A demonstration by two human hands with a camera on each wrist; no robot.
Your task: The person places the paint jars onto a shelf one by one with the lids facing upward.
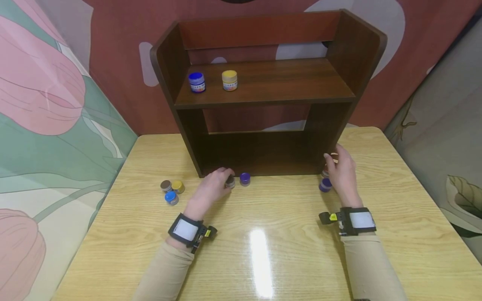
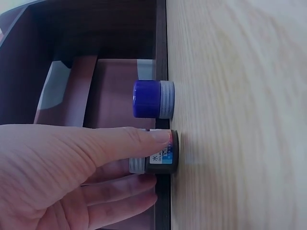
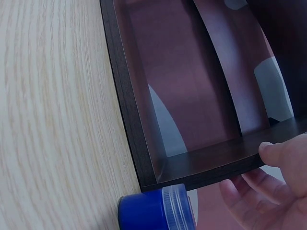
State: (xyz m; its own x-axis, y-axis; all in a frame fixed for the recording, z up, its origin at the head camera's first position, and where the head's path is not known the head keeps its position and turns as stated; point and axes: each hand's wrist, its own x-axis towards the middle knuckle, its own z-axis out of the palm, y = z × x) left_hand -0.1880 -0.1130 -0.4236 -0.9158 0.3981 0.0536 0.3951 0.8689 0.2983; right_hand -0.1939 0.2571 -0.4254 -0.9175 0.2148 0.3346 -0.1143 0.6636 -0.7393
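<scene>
My left hand (image 1: 212,188) pinches a small dark paint jar (image 2: 173,152) at the front edge of the lower shelf, the thumb lying across its label. Just beside it stands a purple-lidded jar (image 1: 245,179), apart from the fingers. Over at the right front corner of the shelf, my right hand (image 1: 342,171) has its thumb near the side panel's front edge and its loosely bent fingers outside the panel. No jar shows between them in the right wrist view. A blue-purple jar (image 1: 325,184) stands below that hand; a reddish jar (image 1: 325,172) behind it is partly hidden.
The dark brown two-tier shelf (image 1: 265,100) stands on the wooden table (image 1: 286,242). Its upper board bears a blue jar (image 1: 197,82) and a yellow jar (image 1: 229,80). At the left are a brown-lidded jar (image 1: 166,186), a yellow-lidded jar (image 1: 178,187) and a light-blue-lidded jar (image 1: 171,197).
</scene>
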